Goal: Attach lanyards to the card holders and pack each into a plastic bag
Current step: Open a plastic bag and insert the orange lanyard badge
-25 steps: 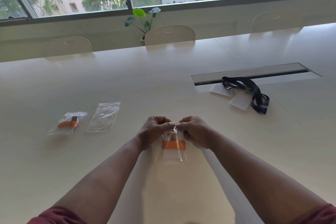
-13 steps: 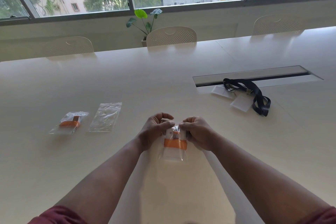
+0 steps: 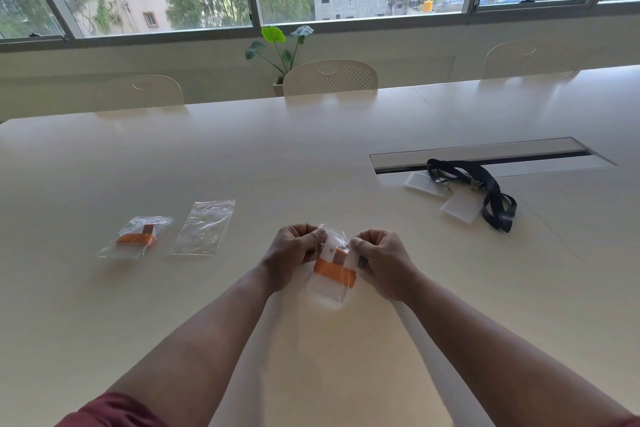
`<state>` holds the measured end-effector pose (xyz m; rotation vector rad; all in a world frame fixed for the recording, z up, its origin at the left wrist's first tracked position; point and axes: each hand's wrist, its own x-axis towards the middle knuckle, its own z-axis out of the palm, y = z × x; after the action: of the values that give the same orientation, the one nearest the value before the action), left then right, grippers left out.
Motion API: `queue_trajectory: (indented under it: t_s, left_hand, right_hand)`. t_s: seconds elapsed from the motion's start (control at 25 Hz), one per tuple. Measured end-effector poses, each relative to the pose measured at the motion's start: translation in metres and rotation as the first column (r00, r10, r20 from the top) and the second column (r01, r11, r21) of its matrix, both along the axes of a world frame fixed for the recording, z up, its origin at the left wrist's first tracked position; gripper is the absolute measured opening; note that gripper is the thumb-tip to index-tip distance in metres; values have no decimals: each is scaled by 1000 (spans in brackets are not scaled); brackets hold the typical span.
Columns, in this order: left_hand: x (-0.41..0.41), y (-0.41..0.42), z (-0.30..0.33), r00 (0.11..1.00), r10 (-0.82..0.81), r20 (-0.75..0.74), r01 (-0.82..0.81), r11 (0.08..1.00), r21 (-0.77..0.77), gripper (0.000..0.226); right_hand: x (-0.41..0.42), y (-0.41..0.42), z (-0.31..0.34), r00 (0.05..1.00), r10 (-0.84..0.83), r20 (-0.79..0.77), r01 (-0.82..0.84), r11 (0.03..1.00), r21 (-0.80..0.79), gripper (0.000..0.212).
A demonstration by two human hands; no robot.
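Both hands hold a clear plastic bag (image 3: pixel 334 274) just above the table, with a white card holder and a folded orange lanyard inside it. My left hand (image 3: pixel 294 253) pinches the bag's top left edge and my right hand (image 3: pixel 379 258) pinches its top right edge. To the left lie a packed bag with an orange lanyard (image 3: pixel 136 239) and an empty plastic bag (image 3: pixel 204 227). At the right, black lanyards (image 3: pixel 485 189) lie across two white card holders (image 3: pixel 462 208).
The large cream table (image 3: pixel 311 156) has a recessed cable slot (image 3: pixel 485 158) at the right. Three perforated chairs (image 3: pixel 330 78) stand along the far edge, with a potted plant (image 3: pixel 277 45) behind them under the windows.
My hands have spread slightly apart along the bag's top edge, and the bag has tilted a little. The items lying on the table have not moved.
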<state>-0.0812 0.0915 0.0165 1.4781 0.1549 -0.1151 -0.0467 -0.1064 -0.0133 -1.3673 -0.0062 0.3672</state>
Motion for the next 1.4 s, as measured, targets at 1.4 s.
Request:
queue_trajectory:
  t_s: [1.4]
  left_hand:
    - [-4,-7,17,998,-2,-68,5,999,49,17]
  right_hand:
    - [-8,-3,13,999,40,2,-40,999,28,17]
